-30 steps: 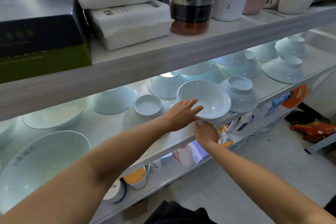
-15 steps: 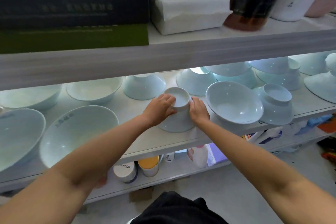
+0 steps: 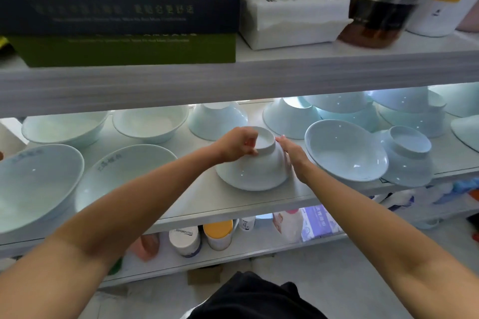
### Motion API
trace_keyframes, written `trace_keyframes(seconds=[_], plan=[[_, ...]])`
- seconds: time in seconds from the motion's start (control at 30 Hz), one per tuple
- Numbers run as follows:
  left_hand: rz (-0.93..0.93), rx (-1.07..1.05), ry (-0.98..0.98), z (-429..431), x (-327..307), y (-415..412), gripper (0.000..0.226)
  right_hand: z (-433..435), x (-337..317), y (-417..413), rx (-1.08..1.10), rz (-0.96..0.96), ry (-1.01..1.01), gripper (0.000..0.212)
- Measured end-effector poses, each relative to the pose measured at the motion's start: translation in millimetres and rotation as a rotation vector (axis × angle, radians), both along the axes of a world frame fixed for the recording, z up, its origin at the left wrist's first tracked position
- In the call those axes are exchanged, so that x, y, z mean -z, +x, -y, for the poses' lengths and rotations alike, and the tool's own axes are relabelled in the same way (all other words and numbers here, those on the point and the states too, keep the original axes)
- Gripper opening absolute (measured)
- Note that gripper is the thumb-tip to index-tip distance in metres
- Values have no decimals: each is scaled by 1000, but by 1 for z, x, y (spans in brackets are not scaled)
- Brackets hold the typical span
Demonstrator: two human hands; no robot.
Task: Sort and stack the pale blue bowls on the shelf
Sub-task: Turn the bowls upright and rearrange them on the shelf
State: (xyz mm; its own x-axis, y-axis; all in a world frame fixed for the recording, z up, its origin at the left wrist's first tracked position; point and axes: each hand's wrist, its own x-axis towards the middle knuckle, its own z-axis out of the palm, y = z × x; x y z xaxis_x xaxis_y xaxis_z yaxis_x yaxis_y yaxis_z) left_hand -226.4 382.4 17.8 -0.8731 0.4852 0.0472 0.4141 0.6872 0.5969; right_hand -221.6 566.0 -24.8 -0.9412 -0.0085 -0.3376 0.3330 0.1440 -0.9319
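Note:
An upside-down pale blue bowl (image 3: 255, 168) sits near the front of the middle shelf (image 3: 233, 202), tilted slightly. My left hand (image 3: 237, 144) pinches its foot ring from the left. My right hand (image 3: 294, 155) lies flat against its right side, fingers straight. Just right of it an upright bowl (image 3: 346, 150) leans on another inverted bowl (image 3: 407, 156). Two large upright bowls (image 3: 121, 176) stand at the front left. Several more bowls, upright and inverted, line the back, with stacked ones (image 3: 344, 109) at the back right.
The upper shelf board (image 3: 233, 80) overhangs the bowls closely; it carries a dark box (image 3: 119, 10), tissue packs (image 3: 293, 21) and bottles. The lower shelf holds jars (image 3: 185, 241) and packets. A dark cloth lies on the floor below.
The upright bowl was set down against the inverted one at the right. Both hands moved left onto the inverted bowl; since then the left hand closed on its foot ring and the bowl tipped slightly.

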Motion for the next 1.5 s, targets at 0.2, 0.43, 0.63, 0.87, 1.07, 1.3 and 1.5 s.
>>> trace_keyframes(seconds=[0.2, 0.43, 0.63, 0.87, 1.07, 1.3, 1.5], plan=[[380, -227, 371, 13, -41, -4, 33, -13, 1, -8, 103, 102, -525, 59], [898, -554, 735, 34, -13, -5, 17, -21, 0, -5, -124, 154, -516, 70], [1137, -500, 540, 41, -2, -5, 39, -17, -14, -9, -277, 217, -173, 46], [1235, -572, 669, 46, 0, -6, 36, -4, -24, -17, -125, 289, 64, 40], [919, -860, 668, 44, 22, -23, 42, 4, -40, -24, -156, 340, 328, 31], [138, -630, -149, 32, 10, -26, 45, 23, -38, -48, -286, 34, 798, 46], [-12, -508, -373, 53, 23, -45, 63, 53, -43, -53, -485, -206, 955, 48]])
